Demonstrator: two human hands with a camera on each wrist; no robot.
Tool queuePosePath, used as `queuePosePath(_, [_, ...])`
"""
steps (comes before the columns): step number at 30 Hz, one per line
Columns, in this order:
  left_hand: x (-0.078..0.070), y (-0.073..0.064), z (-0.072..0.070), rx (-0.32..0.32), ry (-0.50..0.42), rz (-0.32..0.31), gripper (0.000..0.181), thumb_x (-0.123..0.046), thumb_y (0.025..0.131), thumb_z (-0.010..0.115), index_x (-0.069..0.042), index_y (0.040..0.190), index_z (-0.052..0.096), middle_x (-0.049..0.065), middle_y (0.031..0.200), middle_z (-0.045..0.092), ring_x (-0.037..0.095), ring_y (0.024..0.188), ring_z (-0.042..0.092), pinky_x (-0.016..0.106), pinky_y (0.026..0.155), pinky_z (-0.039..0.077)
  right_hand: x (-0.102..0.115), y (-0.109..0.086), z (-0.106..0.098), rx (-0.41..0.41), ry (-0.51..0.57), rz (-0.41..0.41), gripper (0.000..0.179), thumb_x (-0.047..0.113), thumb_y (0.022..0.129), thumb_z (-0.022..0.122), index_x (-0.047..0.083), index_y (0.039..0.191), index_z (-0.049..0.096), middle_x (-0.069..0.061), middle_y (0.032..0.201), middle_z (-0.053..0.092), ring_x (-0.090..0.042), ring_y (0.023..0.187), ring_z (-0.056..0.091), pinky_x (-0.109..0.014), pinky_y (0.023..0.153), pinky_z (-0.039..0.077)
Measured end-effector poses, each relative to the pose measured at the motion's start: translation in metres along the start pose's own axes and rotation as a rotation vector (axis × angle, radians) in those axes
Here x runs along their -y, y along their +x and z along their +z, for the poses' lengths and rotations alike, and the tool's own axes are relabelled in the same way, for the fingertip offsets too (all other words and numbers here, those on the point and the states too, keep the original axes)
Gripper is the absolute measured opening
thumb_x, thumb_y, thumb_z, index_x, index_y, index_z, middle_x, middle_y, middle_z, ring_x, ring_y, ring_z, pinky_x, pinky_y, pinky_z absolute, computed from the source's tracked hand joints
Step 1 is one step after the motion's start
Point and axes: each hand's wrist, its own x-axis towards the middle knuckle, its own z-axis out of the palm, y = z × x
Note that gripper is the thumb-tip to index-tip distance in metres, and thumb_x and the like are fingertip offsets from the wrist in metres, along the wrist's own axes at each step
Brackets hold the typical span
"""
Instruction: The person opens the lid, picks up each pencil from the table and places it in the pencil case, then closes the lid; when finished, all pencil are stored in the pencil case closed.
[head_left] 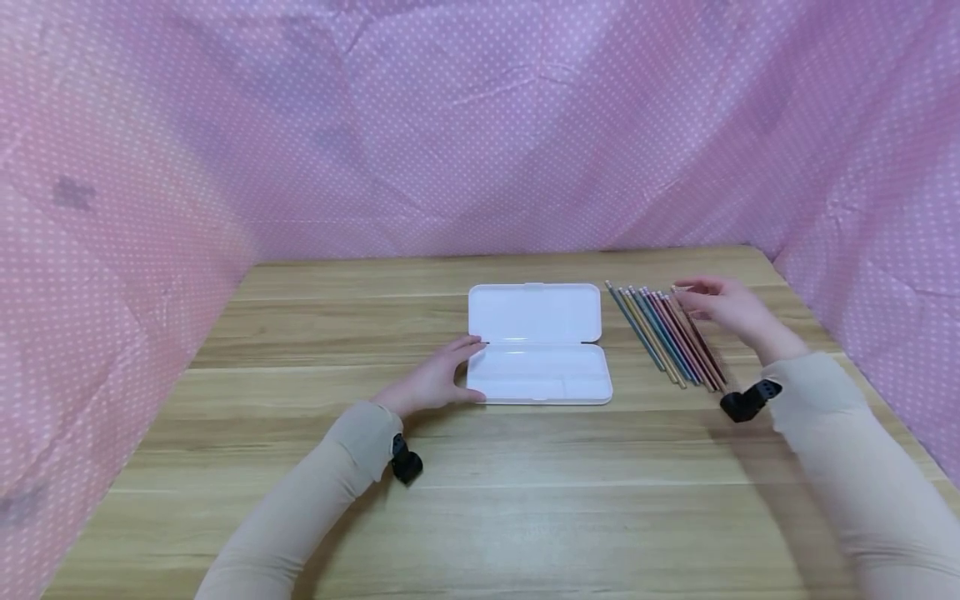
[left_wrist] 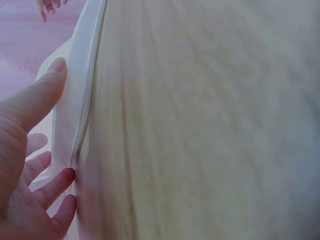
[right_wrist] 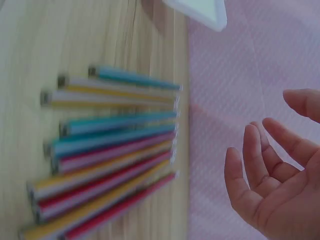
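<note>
A white pencil case (head_left: 534, 313) lies unfolded on the table, lid toward the back and the shallow divided tray (head_left: 525, 389) in front. My left hand (head_left: 438, 379) rests at the tray's left end, its fingers spread and relaxed. In the left wrist view the thumb (left_wrist: 47, 92) lies against the white case. Right of the case, several colored pencils (head_left: 660, 333) in blue, yellow and red fan out side by side, with pale far ends. Near their far right ends hovers my right hand (head_left: 723, 308), fingers loosely bent; the right wrist view shows nothing in it.
The wooden table (head_left: 480, 500) carries the case and pencils on its back right half. A pink dotted cloth (head_left: 450, 125) hangs behind the table and along both sides. Each sleeve cuff bears a small black camera (head_left: 406, 461).
</note>
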Motion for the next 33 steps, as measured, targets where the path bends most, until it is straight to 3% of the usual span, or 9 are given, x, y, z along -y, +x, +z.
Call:
queuePosePath(3, [0.000,0.000,0.000,-0.004,-0.005,-0.009,0.087,-0.036,0.078,0.077,-0.014,0.149,0.031,0.007,0.157,0.023,0.028,0.143,0.022,0.044,0.116,0.023,-0.017,0.000,-0.012,0.004,0.039,0.039,0.063,0.035,0.100,0.044,-0.010,0.141,0.030,-0.019,0.129,0.049,0.015,0.082,0.050,-0.009,0.076,0.047])
queuePosePath(5, [0.001,-0.001,0.001,-0.008,-0.006,-0.009,0.088,-0.037,0.078,0.077,-0.015,0.149,0.030,0.008,0.156,0.023,0.028,0.143,0.022,0.044,0.116,0.023,-0.027,0.000,-0.017,0.004,0.052,0.067,0.064,0.034,0.099,0.045,-0.011,0.141,0.029,0.000,0.116,0.057,0.014,0.081,0.051,-0.011,0.076,0.048])
queuePosePath(7, [0.002,-0.001,0.001,-0.007,-0.006,-0.014,0.088,-0.038,0.078,0.076,-0.017,0.149,0.030,0.007,0.157,0.023,0.026,0.144,0.022,0.042,0.116,0.022,-0.037,0.000,-0.021,0.006,0.055,0.093,0.065,0.034,0.099,0.047,-0.013,0.140,0.028,0.018,0.099,0.055,0.013,0.081,0.052,-0.013,0.076,0.049])
queuePosePath(9, [0.002,-0.001,0.001,-0.007,-0.008,-0.015,0.088,-0.038,0.078,0.077,-0.017,0.149,0.030,0.006,0.157,0.023,0.026,0.144,0.022,0.042,0.116,0.023,-0.045,0.000,-0.024,0.013,0.046,0.110,0.064,0.032,0.099,0.047,-0.014,0.140,0.028,0.024,0.092,0.052,0.011,0.080,0.053,-0.016,0.076,0.050])
queuePosePath(19, [0.005,-0.001,0.001,-0.002,-0.018,0.004,0.084,-0.036,0.079,0.076,-0.016,0.148,0.032,0.004,0.157,0.022,0.026,0.144,0.021,0.043,0.116,0.022,-0.065,0.007,-0.019,0.023,0.050,0.112,0.058,0.016,0.098,0.049,-0.018,0.138,0.025,0.000,0.093,0.061,0.000,0.072,0.060,-0.022,0.071,0.055])
queuePosePath(22, [0.004,-0.002,0.001,-0.002,-0.023,0.016,0.083,-0.035,0.079,0.076,-0.014,0.148,0.034,0.006,0.156,0.023,0.027,0.143,0.022,0.044,0.116,0.022,-0.068,0.009,-0.015,0.017,0.013,0.103,0.056,0.013,0.098,0.050,-0.019,0.137,0.026,-0.021,0.102,0.061,0.001,0.071,0.059,-0.021,0.069,0.055])
queuePosePath(25, [0.005,-0.001,0.001,-0.004,-0.026,0.016,0.083,-0.034,0.079,0.077,-0.014,0.147,0.034,0.006,0.156,0.024,0.027,0.143,0.022,0.044,0.116,0.023,-0.071,0.012,-0.011,0.012,-0.041,0.104,0.055,0.014,0.097,0.052,-0.017,0.137,0.029,-0.038,0.118,0.051,0.005,0.072,0.056,-0.019,0.068,0.053])
queuePosePath(28, [0.004,-0.001,0.001,-0.007,-0.025,0.008,0.084,-0.034,0.079,0.076,-0.013,0.148,0.033,0.006,0.156,0.024,0.027,0.143,0.022,0.044,0.116,0.023,-0.073,0.014,-0.008,0.007,-0.071,0.105,0.057,0.018,0.096,0.054,-0.016,0.136,0.031,-0.040,0.126,0.045,0.007,0.074,0.053,-0.017,0.068,0.051])
queuePosePath(33, [0.003,0.000,0.000,-0.005,-0.019,-0.003,0.085,-0.034,0.079,0.076,-0.013,0.148,0.032,0.007,0.156,0.023,0.028,0.143,0.022,0.044,0.116,0.023,-0.075,0.016,-0.005,-0.009,-0.128,0.106,0.057,0.020,0.095,0.057,-0.016,0.133,0.036,-0.036,0.117,0.050,0.003,0.075,0.052,-0.017,0.065,0.050])
